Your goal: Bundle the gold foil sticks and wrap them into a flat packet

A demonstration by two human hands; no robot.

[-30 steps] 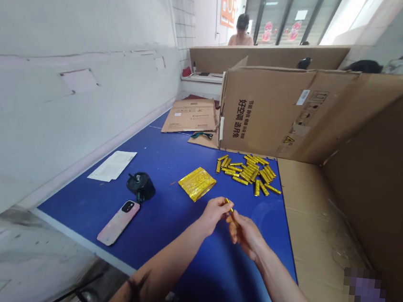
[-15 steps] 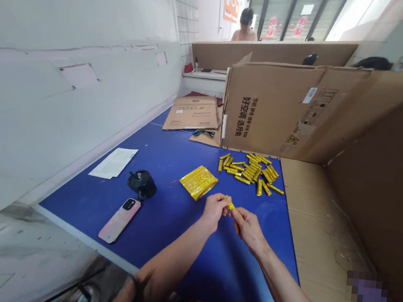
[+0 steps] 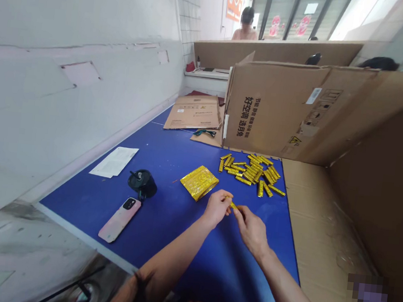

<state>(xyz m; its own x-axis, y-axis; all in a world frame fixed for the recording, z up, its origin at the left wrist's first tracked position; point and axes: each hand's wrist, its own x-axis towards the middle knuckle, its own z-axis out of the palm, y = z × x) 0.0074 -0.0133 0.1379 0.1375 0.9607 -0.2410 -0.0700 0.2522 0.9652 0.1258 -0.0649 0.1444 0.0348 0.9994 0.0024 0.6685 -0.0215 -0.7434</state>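
Between my two hands is a small gold foil stick packet (image 3: 233,206), held above the blue table. My left hand (image 3: 217,207) is closed on its upper left end, fingers curled. My right hand (image 3: 251,228) pinches the other end between thumb and fingers. Just left of and beyond my hands, a flat gold foil pouch (image 3: 198,182) lies on the table. Farther off to the right, several more gold stick packets (image 3: 253,170) lie in a loose pile. My fingers cover part of the held packet.
A pink phone (image 3: 119,221), a dark lidded mug (image 3: 142,183) and white paper (image 3: 114,162) lie at the left. Behind stand a large cardboard box wall (image 3: 278,106), folded cardboard (image 3: 193,114) and dark green scissors-like handles (image 3: 204,132). A person (image 3: 246,26) sits beyond the partition.
Both hands stay on the stick packet, with only a slight turn of the fingers; my right hand has shifted a little. The rest of the view moves slightly with my head.
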